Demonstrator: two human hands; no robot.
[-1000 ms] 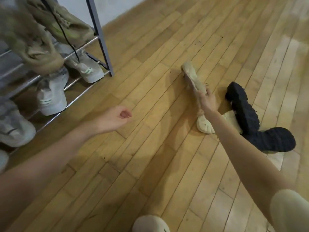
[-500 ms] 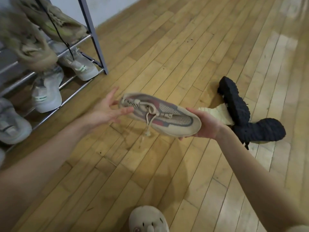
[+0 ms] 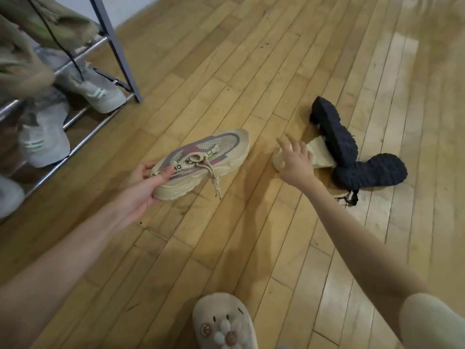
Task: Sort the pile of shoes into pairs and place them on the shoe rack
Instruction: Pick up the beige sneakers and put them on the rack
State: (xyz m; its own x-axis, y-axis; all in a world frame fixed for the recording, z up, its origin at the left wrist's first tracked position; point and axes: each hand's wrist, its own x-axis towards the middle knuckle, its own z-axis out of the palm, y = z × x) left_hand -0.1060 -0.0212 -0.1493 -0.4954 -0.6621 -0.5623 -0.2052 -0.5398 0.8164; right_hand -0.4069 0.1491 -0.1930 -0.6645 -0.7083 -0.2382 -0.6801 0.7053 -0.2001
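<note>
My left hand (image 3: 146, 181) grips the heel of a beige mesh sneaker (image 3: 201, 161), held above the wooden floor with its toe pointing right. My right hand (image 3: 295, 161) is open, fingers spread, hovering over a second beige sneaker (image 3: 319, 154) that lies on the floor, partly hidden under the hand and under two black shoes (image 3: 337, 133) (image 3: 370, 171) lying sole-up. The metal shoe rack (image 3: 118, 51) stands at the upper left with white sneakers (image 3: 100, 94) (image 3: 44, 141) on its lower shelf.
Tan boots (image 3: 22, 69) sit blurred on the rack's upper shelf. A beige clog with a flower charm (image 3: 224, 323) is on a foot at the bottom edge. Bare wooden floor lies between the rack and the shoes.
The beige sneaker passed from my right hand to my left hand. My right hand let go and reached back to the sneaker on the floor by the black shoes.
</note>
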